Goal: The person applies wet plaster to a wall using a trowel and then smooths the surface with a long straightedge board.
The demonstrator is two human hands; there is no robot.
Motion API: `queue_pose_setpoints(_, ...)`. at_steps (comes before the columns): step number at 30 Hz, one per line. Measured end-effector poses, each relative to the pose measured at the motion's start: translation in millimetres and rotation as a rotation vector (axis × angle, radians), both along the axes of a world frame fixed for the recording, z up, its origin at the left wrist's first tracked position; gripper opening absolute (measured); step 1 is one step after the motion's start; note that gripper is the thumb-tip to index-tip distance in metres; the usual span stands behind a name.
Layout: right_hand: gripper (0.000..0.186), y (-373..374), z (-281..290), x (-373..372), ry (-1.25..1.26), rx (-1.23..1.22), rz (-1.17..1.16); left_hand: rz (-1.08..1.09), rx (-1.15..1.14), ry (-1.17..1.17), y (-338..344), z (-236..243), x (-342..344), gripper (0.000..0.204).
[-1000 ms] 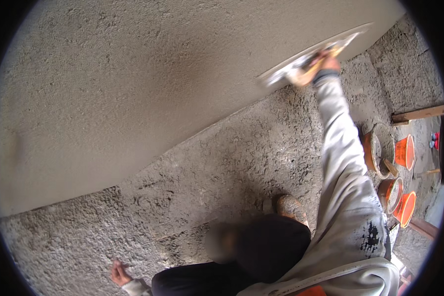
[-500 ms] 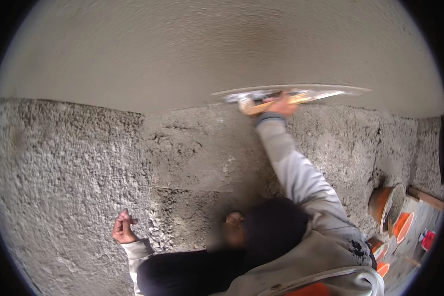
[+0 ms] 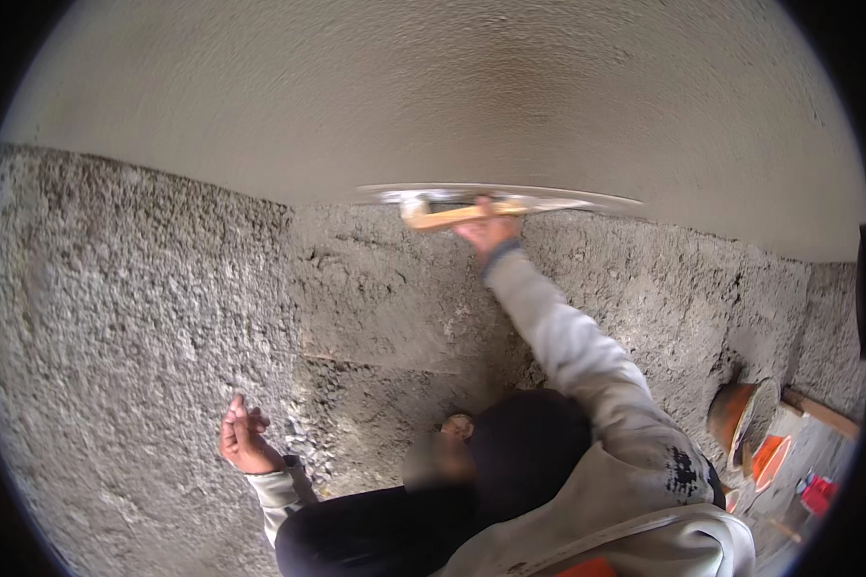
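My right hand (image 3: 491,234) is closed around the pale wooden handle of a long steel plastering trowel (image 3: 587,203). Seen nearly edge-on, the blade lies along the lower part of a smooth grey plastered surface (image 3: 260,106). My right arm stretches up to it in a whitish sleeve. Away at the lower left, my left hand (image 3: 245,440) hangs over the rough ground with loosely curled fingers somewhat apart. Nothing shows in it.
Rough, crumbly grey ground (image 3: 135,317) runs below the plastered surface. At the right stand an orange-brown bucket (image 3: 731,413) and an orange container (image 3: 770,462), near a wooden board (image 3: 823,413) and a red item (image 3: 819,494). My dark-clad knee (image 3: 534,442) is bent in the lower middle.
My right hand and the trowel have moved left and slightly lower in the picture. The view has tilted a little. My left hand stays nearly in place.
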State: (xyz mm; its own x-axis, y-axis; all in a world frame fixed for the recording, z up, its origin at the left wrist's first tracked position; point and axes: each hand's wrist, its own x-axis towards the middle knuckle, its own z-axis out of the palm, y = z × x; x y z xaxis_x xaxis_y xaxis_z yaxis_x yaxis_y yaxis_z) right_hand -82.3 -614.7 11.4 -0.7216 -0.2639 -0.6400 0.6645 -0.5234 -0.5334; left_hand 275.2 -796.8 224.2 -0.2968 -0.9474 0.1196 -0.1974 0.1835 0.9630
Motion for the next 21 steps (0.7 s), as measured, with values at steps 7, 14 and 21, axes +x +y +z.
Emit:
queue_pose_setpoints(7,0.057,297.4,34.7,-64.8,0.329,0.482,-0.305,0.042,-0.007,0.002,12.2,-4.7,-14.4,0.032)
queue_pose_setpoints(14,0.033,516.3,194.8,-20.5,0.844,0.696,-0.659,-0.089,0.185,0.05,45.1,-20.2,-61.5,0.031)
queue_pose_setpoints(21,0.041,409.5,243.4,61.8,0.926,0.955,-0.556,-0.319,0.251,0.144,107.1,-19.2,-102.4,0.025)
